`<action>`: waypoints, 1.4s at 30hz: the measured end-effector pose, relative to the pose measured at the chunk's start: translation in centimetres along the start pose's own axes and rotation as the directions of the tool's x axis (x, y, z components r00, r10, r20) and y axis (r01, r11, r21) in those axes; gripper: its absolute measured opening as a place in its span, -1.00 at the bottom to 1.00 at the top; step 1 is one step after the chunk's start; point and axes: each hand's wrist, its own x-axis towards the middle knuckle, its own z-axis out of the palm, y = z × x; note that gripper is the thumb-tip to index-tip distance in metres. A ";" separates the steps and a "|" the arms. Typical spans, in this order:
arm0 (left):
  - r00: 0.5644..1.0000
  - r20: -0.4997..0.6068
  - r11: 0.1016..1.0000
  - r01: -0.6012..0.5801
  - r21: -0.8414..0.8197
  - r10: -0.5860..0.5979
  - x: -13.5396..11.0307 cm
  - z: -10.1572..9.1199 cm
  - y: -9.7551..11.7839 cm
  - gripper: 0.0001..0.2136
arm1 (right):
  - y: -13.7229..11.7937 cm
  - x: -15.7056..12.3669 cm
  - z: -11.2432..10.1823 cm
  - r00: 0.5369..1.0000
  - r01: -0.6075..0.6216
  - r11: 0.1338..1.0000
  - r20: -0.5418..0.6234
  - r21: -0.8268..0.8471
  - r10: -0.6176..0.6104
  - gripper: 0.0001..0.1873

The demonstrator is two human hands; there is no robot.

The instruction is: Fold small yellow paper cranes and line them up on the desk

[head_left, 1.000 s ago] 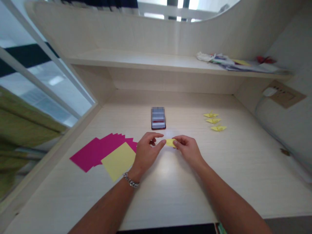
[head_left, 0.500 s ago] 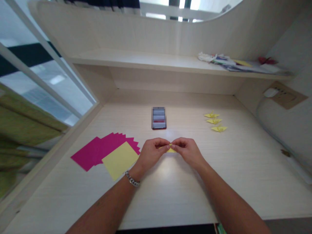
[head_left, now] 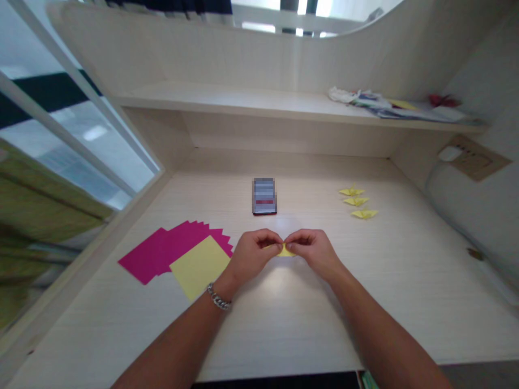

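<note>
A small folded piece of yellow paper [head_left: 287, 252] is pinched between my two hands above the middle of the desk. My left hand [head_left: 256, 251] grips it from the left with thumb and fingertips, and my right hand [head_left: 311, 248] does so from the right. The fingertips of both hands nearly meet at its top. Most of the paper is hidden behind the fingers, so its folds cannot be made out. Beside my left forearm lies a flat yellow sheet [head_left: 200, 266], partly over a fan of magenta sheets [head_left: 178, 243].
A phone [head_left: 264, 196] lies beyond my hands. Three folded yellow paper cranes [head_left: 356, 201] stand in a row at the right. Papers [head_left: 389, 105] lie on the shelf [head_left: 243, 102] above. A plug with a cable [head_left: 450, 154] sits in the right wall socket.
Slightly more of the folded yellow paper shows below my fingertips. Both hands keep their pinch in nearly the same place.
</note>
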 end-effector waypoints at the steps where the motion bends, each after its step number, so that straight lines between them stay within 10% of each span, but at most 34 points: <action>1: 1.000 0.003 1.000 -0.019 0.007 0.019 -0.1 0.0 0.0 -0.92 | -0.1 0.0 0.0 1.000 -0.005 1.000 0.005 0.014 0.005 -0.85; 42: 0.997 -0.072 0.987 0.030 -0.160 -0.042 -0.2 0.7 -0.1 -0.87 | 0.8 0.1 0.1 0.999 -0.013 0.964 0.025 -0.267 0.020 -0.87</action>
